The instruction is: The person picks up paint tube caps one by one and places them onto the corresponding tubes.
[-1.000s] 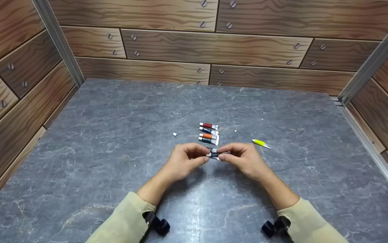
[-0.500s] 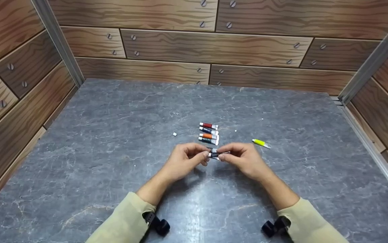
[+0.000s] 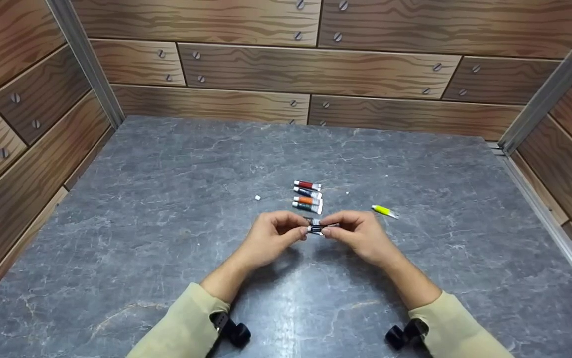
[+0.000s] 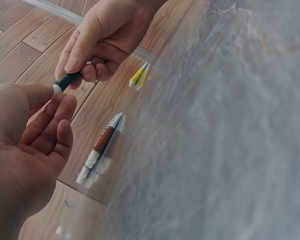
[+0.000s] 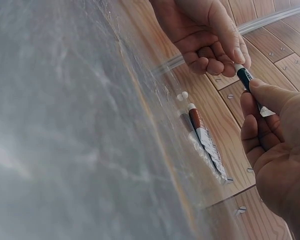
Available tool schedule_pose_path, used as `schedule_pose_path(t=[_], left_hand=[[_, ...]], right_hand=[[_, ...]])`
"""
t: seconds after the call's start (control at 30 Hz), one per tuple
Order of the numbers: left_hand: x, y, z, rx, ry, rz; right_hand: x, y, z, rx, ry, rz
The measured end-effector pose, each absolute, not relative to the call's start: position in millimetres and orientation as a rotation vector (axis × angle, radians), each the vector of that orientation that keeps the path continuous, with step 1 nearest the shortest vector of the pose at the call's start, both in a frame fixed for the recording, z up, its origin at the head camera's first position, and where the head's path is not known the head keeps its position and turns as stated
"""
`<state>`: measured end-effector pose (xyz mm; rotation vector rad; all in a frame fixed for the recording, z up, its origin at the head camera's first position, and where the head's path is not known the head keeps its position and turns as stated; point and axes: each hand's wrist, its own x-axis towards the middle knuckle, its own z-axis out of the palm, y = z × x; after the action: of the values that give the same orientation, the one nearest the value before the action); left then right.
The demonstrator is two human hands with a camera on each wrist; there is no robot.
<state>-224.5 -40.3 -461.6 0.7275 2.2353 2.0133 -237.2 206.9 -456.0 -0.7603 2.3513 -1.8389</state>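
Between both hands, held above the table, is a small dark teal paint tube (image 4: 68, 80) with a white cap (image 4: 56, 89). My left hand (image 3: 270, 239) pinches the cap end between thumb and forefinger. The tube's body is gripped by my right hand (image 3: 365, 237), thumb on top, its silvery tail partly showing in the right wrist view. Just beyond the fingers a brown paint tube (image 5: 195, 117) lies on the table, partly hidden in the head view. Behind it lie a dark green tube (image 3: 307, 207), an orange tube (image 3: 306, 200), a dark blue tube (image 3: 306, 192) and a red tube (image 3: 307, 185).
A yellow paint tube (image 3: 383, 211) lies apart on the right. To the left of the row sits a loose white cap (image 3: 257, 198); a tiny white bit (image 3: 347, 193) lies to its right. Wood-patterned walls (image 3: 246, 64) enclose the grey marbled table (image 3: 191, 164).
The left fingers loosened and shifted slightly at the cap, then closed on it again. The right hand stays in place with the tube; the things on the table have not moved.
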Motion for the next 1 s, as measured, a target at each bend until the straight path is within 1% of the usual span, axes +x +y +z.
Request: schedule_pose_path(t=[0.2, 0.4, 0.63, 1.0], left_hand=[[-225.1, -40.1, -462.0, 0.74, 2.263, 2.026], [-225.4, -39.9, -461.7, 0.691, 2.192, 2.062], [-224.7, -41.7, -461.7, 0.66, 2.223, 1.996], [-225.2, -41.9, -462.0, 0.678, 2.228, 2.001]], right_hand=[[-237.0, 206.6, -456.1, -0.754, 2.358, -1.838], [-236.6, 206.5, -456.5, -0.75, 2.357, -1.845], [-237.6, 206.5, -458.5, -0.78, 2.327, -1.86], [-237.3, 206.6, -457.3, -0.765, 2.358, -1.825]])
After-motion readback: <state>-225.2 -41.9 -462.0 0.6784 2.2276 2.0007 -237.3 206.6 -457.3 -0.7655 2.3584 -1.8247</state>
